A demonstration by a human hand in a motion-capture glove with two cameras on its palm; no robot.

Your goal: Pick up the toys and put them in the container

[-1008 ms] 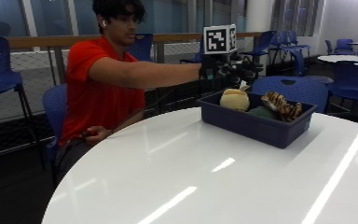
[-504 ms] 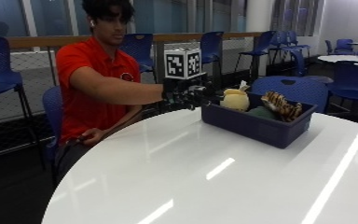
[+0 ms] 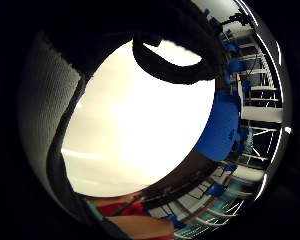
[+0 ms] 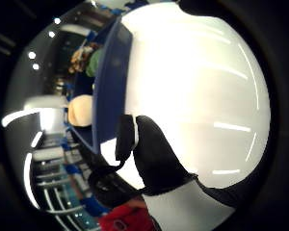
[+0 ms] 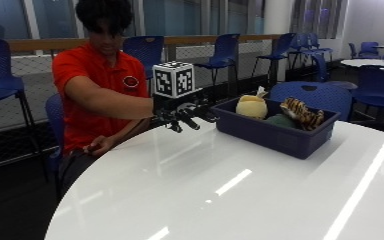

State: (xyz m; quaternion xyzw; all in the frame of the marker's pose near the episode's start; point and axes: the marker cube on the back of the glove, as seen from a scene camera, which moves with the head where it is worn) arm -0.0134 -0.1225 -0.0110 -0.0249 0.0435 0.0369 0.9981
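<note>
The gloved right hand (image 5: 182, 116) hangs above the worktop (image 5: 245, 190), its grip released and carrying nothing, fingers loosely extended. Just off at its three o'clock sits the blue container (image 5: 275, 131), resting on the worktop. Inside it lie a yellow toy (image 5: 252, 106), a striped toy (image 5: 301, 113) and a green toy (image 5: 280, 120). No toy shows on the worktop itself, so the job looks about done.
</note>
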